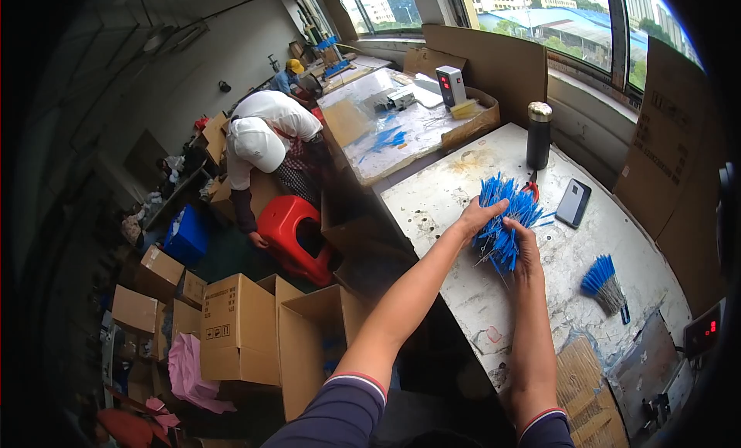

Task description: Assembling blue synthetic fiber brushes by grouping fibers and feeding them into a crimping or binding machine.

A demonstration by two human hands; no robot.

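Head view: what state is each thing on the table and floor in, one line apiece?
Large blue bundle: loose, fanned, gripped by both hands.
Left hand: closed on bundle's top.
Right hand: closed on bundle's lower side.
Small blue bundle: tied, lying flat.
Phone: screen dark.
Flask: upright, capped.
Cardboard box: open.
Red stool: upright.

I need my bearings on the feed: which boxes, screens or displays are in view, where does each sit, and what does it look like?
Open brown cardboard boxes: floor, left of the table, with dark printed marks.
Phone: flat on the table right of the blue bundle, dark screen.
White upright device: far bench, small red lit display.
Dark device: right table edge, red digits.
Cardboard sheets: leaning by the window, faint print.
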